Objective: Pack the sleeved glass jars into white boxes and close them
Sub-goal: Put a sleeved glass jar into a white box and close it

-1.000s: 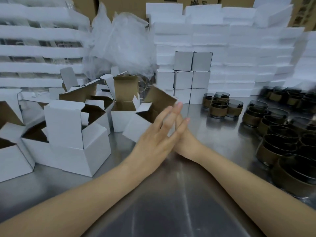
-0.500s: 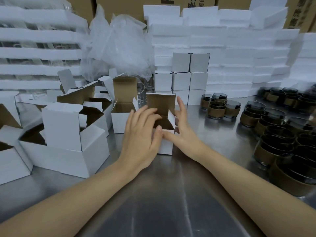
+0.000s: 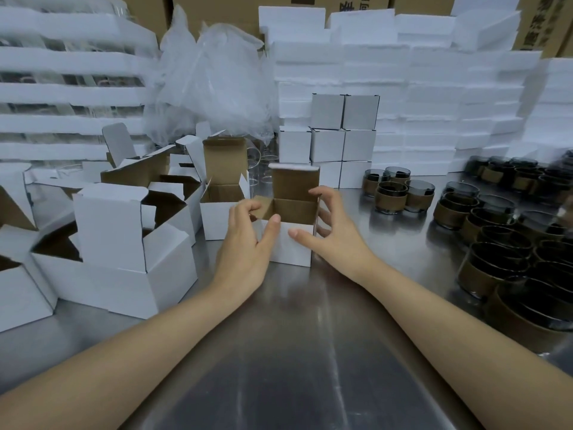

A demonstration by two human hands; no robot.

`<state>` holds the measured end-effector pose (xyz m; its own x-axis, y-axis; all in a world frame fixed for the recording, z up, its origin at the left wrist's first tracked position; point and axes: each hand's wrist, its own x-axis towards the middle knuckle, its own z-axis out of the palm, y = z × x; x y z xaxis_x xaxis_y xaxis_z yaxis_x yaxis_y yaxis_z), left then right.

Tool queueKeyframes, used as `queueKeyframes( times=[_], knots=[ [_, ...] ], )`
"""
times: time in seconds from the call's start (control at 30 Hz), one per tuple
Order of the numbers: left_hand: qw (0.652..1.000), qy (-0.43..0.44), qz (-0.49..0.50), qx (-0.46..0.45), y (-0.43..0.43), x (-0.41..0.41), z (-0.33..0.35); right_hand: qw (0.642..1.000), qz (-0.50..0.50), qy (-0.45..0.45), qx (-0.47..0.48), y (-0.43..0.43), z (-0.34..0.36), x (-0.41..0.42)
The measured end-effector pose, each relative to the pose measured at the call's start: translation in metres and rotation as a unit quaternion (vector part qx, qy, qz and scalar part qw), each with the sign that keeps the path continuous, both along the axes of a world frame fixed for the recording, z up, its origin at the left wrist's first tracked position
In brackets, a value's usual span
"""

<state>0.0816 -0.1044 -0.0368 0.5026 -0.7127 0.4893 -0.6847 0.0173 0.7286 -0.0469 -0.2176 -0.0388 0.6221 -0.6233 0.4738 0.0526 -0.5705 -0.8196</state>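
Standing upright mid-table (image 3: 294, 352), our white box (image 3: 291, 243) opens upward, lid flap raised at the far side (brown inside); left hand (image 3: 245, 243) pinches its left flap, right hand (image 3: 335, 231) clasps its right wall.

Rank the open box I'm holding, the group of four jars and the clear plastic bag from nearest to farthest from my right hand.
1. open box, centre, gripped by the right hand
2. group of four jars, farther back on the right
3. clear plastic bag, far back left
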Motion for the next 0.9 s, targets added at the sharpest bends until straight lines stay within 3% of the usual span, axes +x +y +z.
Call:
queueKeyframes(
  times=[0.13, 0.3, 0.43, 0.63, 0.7, 0.8, 0.9],
  knots=[
    [0.999, -0.015, -0.027, 0.034, 0.001, -0.001, 0.000, 0.996, -0.044, -0.041, 0.071, -0.006, -0.003, 0.001],
    [0.995, 0.010, -0.053, 0.079, -0.001, 0.001, -0.003, 0.991, -0.080, 0.057, 0.096, -0.012, 0.001, -0.002],
    [0.995, 0.008, -0.084, 0.059, -0.002, 0.004, -0.005, 0.985, -0.091, 0.145, 0.028, -0.011, 0.002, -0.002],
    [0.991, -0.077, -0.071, 0.081, -0.001, 0.004, -0.009, 0.990, -0.057, 0.129, 0.006, -0.010, 0.001, -0.002],
    [0.990, -0.098, -0.046, 0.088, -0.002, 0.004, -0.010, 0.985, -0.117, 0.125, -0.016, -0.021, 0.001, -0.004],
    [0.989, -0.109, -0.027, 0.091, -0.001, 0.003, -0.009, 0.926, -0.322, 0.143, -0.131, -0.048, 0.003, -0.013],
    [0.989, -0.120, -0.021, 0.084, -0.001, 0.002, -0.008, 0.850, -0.457, 0.254, -0.068, -0.073, 0.003, -0.016]
  ],
)
